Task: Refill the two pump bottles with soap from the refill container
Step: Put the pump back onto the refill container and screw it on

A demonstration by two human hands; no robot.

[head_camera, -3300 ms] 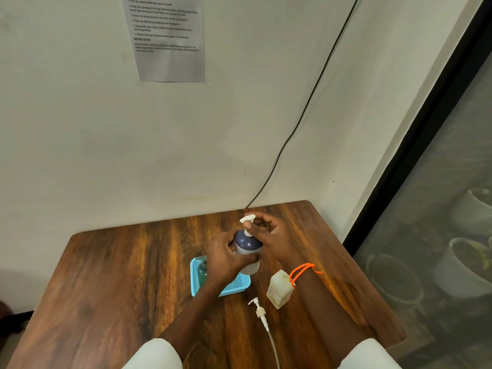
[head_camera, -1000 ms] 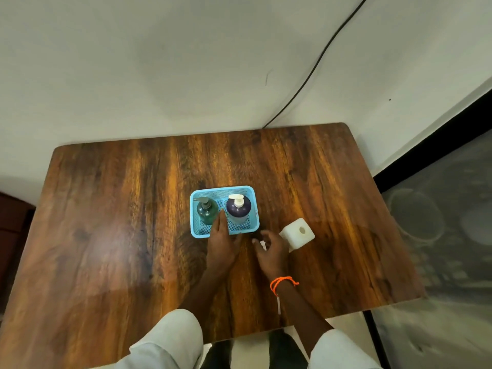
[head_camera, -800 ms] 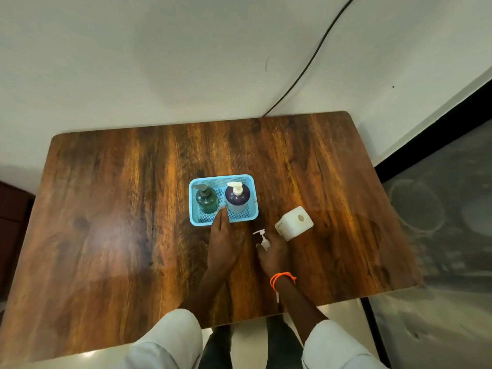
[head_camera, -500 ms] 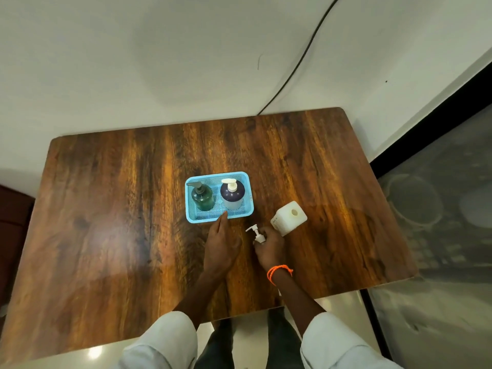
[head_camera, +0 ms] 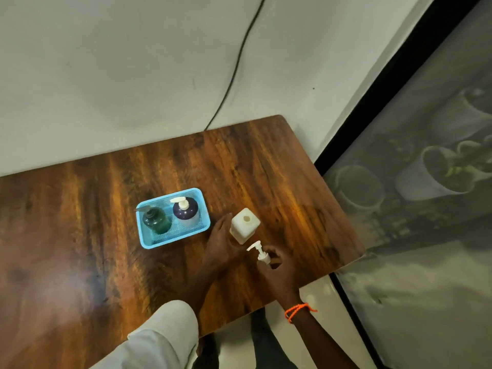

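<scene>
A blue mesh basket (head_camera: 145, 239) on the wooden table holds a green pump bottle (head_camera: 157, 222) on its left and a dark purple pump bottle (head_camera: 185, 210) on its right, both upright with pump heads on. To the right of the basket stands the cream square refill container (head_camera: 243, 226), its round mouth uncovered. My left hand (head_camera: 222, 242) lies flat, fingers apart, between the basket and the container, close against the container's left side. My right hand (head_camera: 278, 267) grips a loose white pump head (head_camera: 259, 251) just in front of the container.
The table (head_camera: 80, 262) ends close on the right and at the near edge by my legs. A black cable (head_camera: 234, 67) runs down the white wall behind. Beyond a dark frame at right, several pale plant pots (head_camera: 431, 174) sit on the ground.
My right hand has lifted the white pump head and holds it upright near the refill container. My left hand slid right from the basket's front to beside the container. The view shifted right.
</scene>
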